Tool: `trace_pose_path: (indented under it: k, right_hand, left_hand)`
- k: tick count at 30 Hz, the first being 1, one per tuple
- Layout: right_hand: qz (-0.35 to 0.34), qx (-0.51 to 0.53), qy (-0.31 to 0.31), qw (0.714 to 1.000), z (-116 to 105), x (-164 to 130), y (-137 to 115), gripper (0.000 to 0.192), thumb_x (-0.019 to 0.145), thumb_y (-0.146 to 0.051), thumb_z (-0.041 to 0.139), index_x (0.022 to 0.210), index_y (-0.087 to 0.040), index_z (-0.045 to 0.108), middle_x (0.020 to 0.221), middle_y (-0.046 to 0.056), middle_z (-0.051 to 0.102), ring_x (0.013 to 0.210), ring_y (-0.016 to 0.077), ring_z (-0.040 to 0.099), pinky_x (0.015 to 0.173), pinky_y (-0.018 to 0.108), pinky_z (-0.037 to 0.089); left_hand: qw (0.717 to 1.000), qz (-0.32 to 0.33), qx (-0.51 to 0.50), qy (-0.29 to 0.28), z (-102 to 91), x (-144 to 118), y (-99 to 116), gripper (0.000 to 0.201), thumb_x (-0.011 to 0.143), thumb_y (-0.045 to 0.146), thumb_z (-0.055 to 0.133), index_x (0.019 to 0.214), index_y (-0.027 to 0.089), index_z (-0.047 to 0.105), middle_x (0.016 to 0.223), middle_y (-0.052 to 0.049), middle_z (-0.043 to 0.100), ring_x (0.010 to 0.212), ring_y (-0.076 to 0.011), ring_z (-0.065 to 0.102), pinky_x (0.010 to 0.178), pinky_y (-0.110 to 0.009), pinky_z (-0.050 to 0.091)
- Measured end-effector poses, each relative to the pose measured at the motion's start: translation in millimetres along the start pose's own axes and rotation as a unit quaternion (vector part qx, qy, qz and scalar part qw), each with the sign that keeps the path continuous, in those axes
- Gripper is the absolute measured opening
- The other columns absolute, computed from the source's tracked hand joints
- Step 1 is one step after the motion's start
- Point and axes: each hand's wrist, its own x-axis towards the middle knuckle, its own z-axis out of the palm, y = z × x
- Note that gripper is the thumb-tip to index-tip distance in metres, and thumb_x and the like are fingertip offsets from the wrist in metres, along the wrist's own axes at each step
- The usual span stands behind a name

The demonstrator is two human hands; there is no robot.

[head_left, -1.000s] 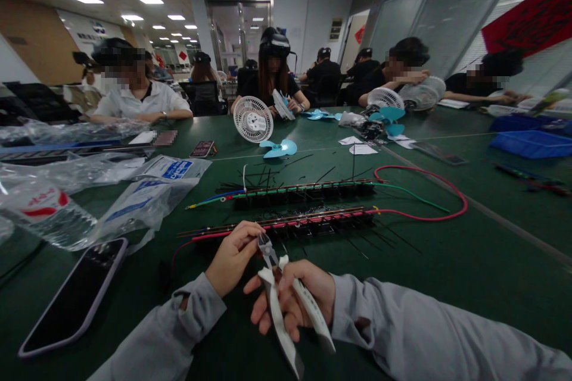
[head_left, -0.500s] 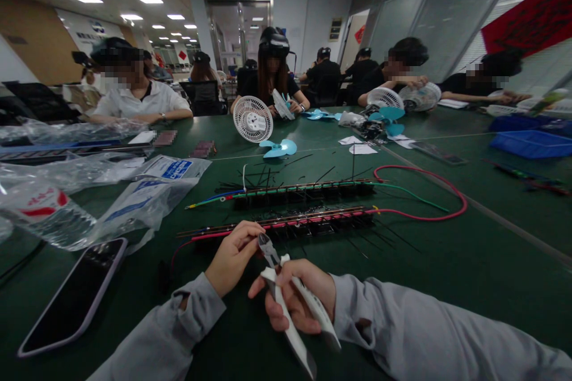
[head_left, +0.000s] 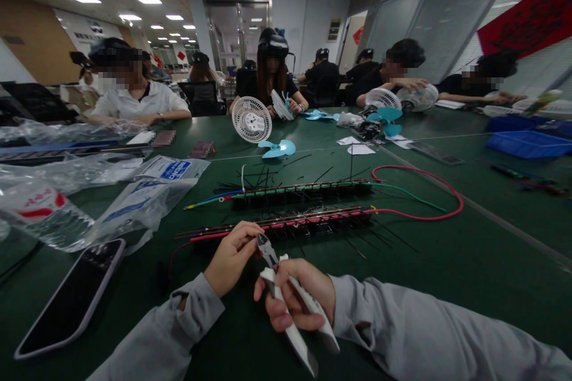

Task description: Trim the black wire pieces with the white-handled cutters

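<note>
As seen in the head view, the right hand point(head_left: 308, 289) has its grip closed around both handles point(head_left: 300, 345) of the cutters point(head_left: 269, 251), its fingers curled. One second earlier those fingers were looser and more spread, and the handles stood wider apart. The cutter head points up and away, its tip just beside the fingertips of the left hand point(head_left: 230, 259), which has kept its place. The left grip is pinched, thumb to fingers, at the near edge of the red-wired strip point(head_left: 308, 223); whether anything is held there cannot be told. That strip lies on the table point(head_left: 438, 286), just ahead of the cutters, with thin black strands projecting. The green-wired strip point(head_left: 308, 190) lies parallel beyond it, its position unchanged. A phone point(head_left: 71, 297) rests to the left.
</note>
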Motion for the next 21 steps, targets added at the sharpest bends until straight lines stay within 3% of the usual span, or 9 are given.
trace_pose_path:
  k: [6,11,16,21]
  right_hand:
    - [0.013,-0.006,-0.014,1.000,-1,2,1,0.031,0.067,-0.025,0.041,0.095,-0.013,0.049,0.061,0.002,0.042,0.049,0.0121,0.044,0.022,0.013,0.018]
    - [-0.034,0.001,-0.022,0.999,-7,5,3,0.040,0.067,-0.025,0.042,0.103,-0.010,0.050,0.060,0.004,0.049,0.051,0.0151,0.051,0.022,0.013,0.019]
    - [-0.036,-0.006,-0.051,0.998,-14,10,4,0.054,0.062,-0.021,0.040,0.114,-0.007,0.047,0.086,0.015,0.063,0.075,0.0216,0.064,0.038,0.019,0.045]
    - [-0.036,0.000,-0.056,0.998,-12,11,5,0.056,0.061,-0.021,0.040,0.115,-0.009,0.047,0.102,0.016,0.062,0.091,0.0247,0.062,0.055,0.024,0.051]
  left_hand:
    - [1.000,0.016,0.017,0.005,-0.5,0,0,0.014,0.083,0.027,0.054,0.081,0.016,0.063,0.099,-0.007,0.051,0.090,-0.0193,0.054,0.067,-0.027,0.051]
    - [1.000,0.001,0.003,0.006,0.0,-1,2,0.016,0.084,0.030,0.052,0.085,0.016,0.061,0.099,-0.006,0.051,0.079,-0.0152,0.056,0.064,-0.026,0.050]
    - [1.000,-0.006,-0.003,0.012,0.5,-1,2,0.017,0.085,0.031,0.052,0.088,0.016,0.060,0.097,-0.005,0.051,0.073,-0.0126,0.055,0.061,-0.024,0.050]
    - [1.000,-0.005,-0.005,0.017,0.8,0,1,0.015,0.085,0.029,0.051,0.089,0.016,0.058,0.097,-0.005,0.051,0.075,-0.0129,0.054,0.061,-0.024,0.049]
